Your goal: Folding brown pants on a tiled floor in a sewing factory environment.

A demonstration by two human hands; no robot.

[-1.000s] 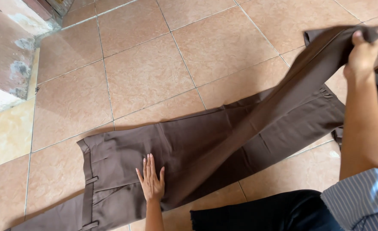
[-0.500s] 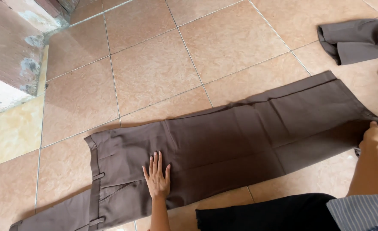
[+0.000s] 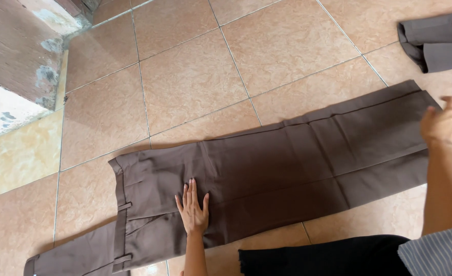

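Head view, left hand (image 3: pixel 193 209) flat on brown trousers (image 3: pixel 287 163), right hand (image 3: pixel 445 122) open, dark garment (image 3: pixel 438 41) nearby.

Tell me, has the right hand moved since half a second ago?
Yes. The right hand was pressed on the hem end of the brown trousers; now it is lifted off the cloth, blurred, fingers spread. The left hand stays flat near the waistband.

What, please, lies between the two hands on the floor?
In the head view, only flat brown trousers span from left hand to right hand.
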